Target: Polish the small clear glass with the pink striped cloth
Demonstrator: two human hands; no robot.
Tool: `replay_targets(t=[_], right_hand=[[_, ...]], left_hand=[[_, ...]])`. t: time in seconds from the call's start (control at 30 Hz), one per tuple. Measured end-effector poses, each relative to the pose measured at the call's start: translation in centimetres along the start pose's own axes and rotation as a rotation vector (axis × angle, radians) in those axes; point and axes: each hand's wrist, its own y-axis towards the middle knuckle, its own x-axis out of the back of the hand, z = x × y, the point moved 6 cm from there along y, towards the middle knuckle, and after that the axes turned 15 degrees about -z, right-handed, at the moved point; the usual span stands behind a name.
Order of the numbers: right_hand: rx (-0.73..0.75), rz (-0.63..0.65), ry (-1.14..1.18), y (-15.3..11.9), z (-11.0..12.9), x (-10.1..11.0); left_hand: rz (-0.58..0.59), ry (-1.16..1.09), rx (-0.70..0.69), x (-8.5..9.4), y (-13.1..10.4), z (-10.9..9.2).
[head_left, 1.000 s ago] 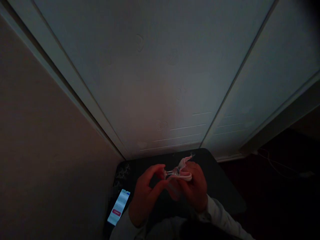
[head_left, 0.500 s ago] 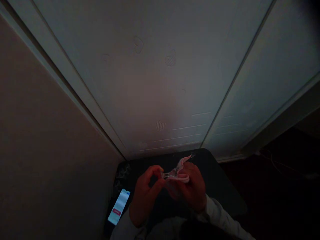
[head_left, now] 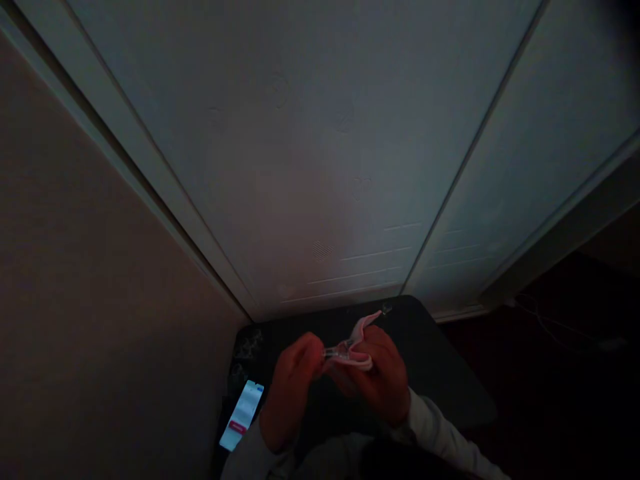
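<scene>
A pink cloth [head_left: 361,360] is bunched in my right hand [head_left: 384,373], whose fingers are wrapped round it; one corner of the cloth sticks up past the fingers. From the cloth a small clear object [head_left: 332,351] reaches across to my left hand [head_left: 295,377]. The fingers of my left hand are pinched together on the end of this clear object. Its exact shape is hard to make out in the dim light. Both hands are held over a dark table.
On the left of the dark table [head_left: 435,373] lies a phone [head_left: 243,415] with a lit screen. Several clear, crinkled pieces [head_left: 249,344] are near the back left corner. Another small clear piece [head_left: 387,308] is at the back edge. Pale panels [head_left: 320,167] rise behind.
The fingers of my left hand have closed from a looser pinch round the clear object's end. My right hand and the cloth have shifted slightly left.
</scene>
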Motion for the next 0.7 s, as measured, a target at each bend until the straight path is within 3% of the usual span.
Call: replay_targets(t=[0.2,0.47,0.7], right_hand=[[-0.012,-0.012,0.001,-0.3,0.0,-0.3],[-0.085,0.018,0.000,-0.4,-0.3,-0.4],[-0.157,0.011,-0.017,-0.5,-1.3,0.3]], left_hand=[[0.008,0.003,-0.008,0.4,0.3,0.2],[-0.177,-0.038,0.016,1.4,0.5,0.6],[-0.084,0.000,-0.101,0.9,0.1,0.5]])
